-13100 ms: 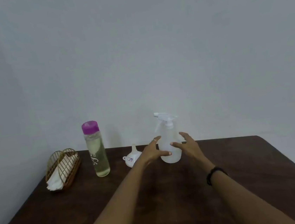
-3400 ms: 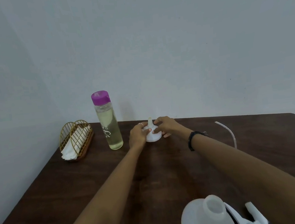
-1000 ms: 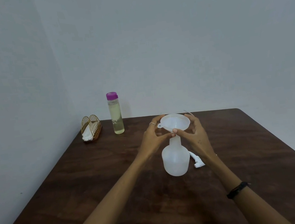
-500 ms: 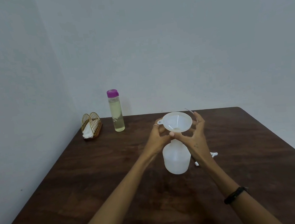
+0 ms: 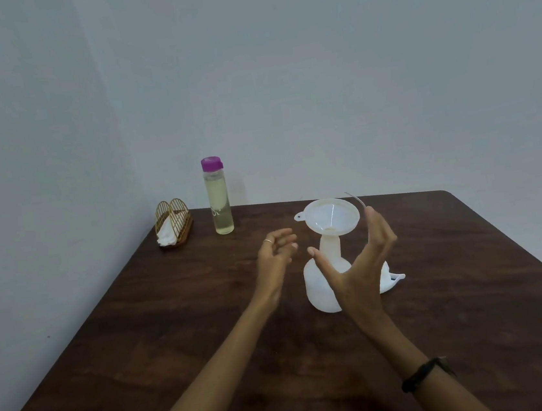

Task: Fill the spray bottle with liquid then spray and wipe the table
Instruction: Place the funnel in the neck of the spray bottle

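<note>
The spray bottle (image 5: 319,287) stands upright near the middle of the table (image 5: 176,334), with its spray head removed. The funnel (image 5: 331,216) sits in the bottle's neck, wide mouth up, its small tab pointing left. Half a second ago both hands pinched the funnel's rim; now neither hand touches it, and the funnel stands unsupported.

The left hand (image 5: 277,255) is left of the funnel and apart from it, fingers loosely curled and holding nothing; a ring shows on one finger. The right hand (image 5: 361,269) is in front of the bottle, thumb and fingers spread wide and straight, holding nothing. It hides part of the bottle's body. A black band (image 5: 424,373) is on the right wrist.

The spray head (image 5: 391,277) lies on the table just right of the bottle, partly hidden by the right hand. Its thin tube (image 5: 355,199) arcs up behind the funnel.

The clear bottle with the purple cap (image 5: 217,196) stands upright at the table's far edge, as before, filled with pale yellow liquid. The cap is on. Just left of it, in the far left corner, the gold wire holder (image 5: 173,221) contains white napkins.
</note>
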The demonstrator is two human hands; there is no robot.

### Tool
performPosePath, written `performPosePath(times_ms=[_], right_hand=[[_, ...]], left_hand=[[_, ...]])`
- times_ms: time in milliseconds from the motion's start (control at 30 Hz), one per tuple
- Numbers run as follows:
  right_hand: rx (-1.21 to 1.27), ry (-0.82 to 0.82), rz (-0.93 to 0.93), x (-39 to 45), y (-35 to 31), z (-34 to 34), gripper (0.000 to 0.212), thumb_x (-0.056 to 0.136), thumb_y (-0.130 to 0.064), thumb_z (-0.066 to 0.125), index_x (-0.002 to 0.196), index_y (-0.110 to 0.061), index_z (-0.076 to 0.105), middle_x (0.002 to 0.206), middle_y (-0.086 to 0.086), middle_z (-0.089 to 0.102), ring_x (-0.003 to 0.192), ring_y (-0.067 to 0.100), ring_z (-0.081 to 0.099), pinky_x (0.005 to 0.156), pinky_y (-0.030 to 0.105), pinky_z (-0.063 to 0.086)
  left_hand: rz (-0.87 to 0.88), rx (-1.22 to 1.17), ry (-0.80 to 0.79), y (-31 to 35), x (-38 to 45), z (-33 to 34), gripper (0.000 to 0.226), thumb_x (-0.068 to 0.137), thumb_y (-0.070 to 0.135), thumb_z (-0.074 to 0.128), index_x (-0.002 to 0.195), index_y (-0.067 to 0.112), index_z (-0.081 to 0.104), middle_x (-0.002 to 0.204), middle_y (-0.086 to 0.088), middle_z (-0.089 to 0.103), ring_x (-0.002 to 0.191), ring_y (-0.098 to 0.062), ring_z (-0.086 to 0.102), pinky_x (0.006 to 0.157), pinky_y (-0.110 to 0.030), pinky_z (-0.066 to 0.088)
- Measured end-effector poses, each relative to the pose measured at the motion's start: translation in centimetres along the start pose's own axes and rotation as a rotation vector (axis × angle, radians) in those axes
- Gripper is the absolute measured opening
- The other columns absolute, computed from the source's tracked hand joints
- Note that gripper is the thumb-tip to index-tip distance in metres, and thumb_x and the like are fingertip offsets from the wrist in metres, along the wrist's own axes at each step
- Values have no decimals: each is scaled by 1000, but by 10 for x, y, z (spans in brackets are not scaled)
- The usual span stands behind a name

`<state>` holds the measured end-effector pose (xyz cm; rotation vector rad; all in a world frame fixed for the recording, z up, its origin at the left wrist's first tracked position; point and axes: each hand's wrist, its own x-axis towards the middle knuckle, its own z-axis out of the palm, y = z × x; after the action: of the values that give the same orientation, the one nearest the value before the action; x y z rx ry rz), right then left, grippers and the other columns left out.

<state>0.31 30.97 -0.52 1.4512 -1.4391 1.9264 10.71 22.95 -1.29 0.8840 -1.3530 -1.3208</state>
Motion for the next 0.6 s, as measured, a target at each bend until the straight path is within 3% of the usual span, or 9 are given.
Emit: performPosePath(times_ms=[100, 200, 300, 400, 500, 600], right_hand=[[35, -40, -118, -6, -20, 13, 67, 74, -26, 70, 128, -8, 34, 126, 12, 35, 131, -5, 28, 108, 11, 28], [123, -199, -86, -12, -34, 37, 59, 78, -19, 66, 128, -9, 37, 127, 10, 45, 122, 10, 42, 104, 9, 31], [270, -370, 99, -17, -45, 64, 58, 82, -16, 64, 134, -17, 37, 132, 0, 46, 124, -4, 41, 99, 4, 32], [393, -465, 287, -21, -47, 95, 62, 86, -18, 64, 137, -29, 31, 136, -13, 41, 128, -2, 40, 100, 5, 31], [485, -437, 496, -21, -42, 127, 61, 88, -21, 63, 139, -31, 29, 138, -7, 40, 126, 3, 42, 95, 3, 34], [472, -409, 640, -17, -29, 160, 64, 89, -24, 62, 142, -22, 27, 143, 1, 36, 124, 8, 41, 88, 5, 32]], left_hand=[[-14, -28, 84, 0, -1, -10, 18, 87, 3, 54, 93, 18, 62, 96, -3, 67, 96, -14, 61, 80, -31, 48], [-7, -64, 160, 4, -1, -21, 15, 87, 5, 55, 88, 17, 63, 89, -3, 68, 90, -15, 63, 77, -31, 50], [10, -22, 217, 5, 5, -35, 9, 87, 11, 56, 90, 17, 62, 89, -4, 68, 92, -23, 65, 80, -40, 53], [13, -1, 292, 6, 16, -51, 9, 88, 13, 55, 90, 20, 61, 95, -8, 68, 91, -23, 65, 79, -40, 53], [-14, -41, 348, 6, 35, -71, 13, 88, 10, 55, 94, 21, 58, 101, -10, 67, 95, -22, 64, 81, -37, 51], [-16, -23, 377, 4, 56, -90, 20, 88, 14, 58, 106, 18, 52, 106, -10, 65, 97, -21, 63, 85, -38, 51]])
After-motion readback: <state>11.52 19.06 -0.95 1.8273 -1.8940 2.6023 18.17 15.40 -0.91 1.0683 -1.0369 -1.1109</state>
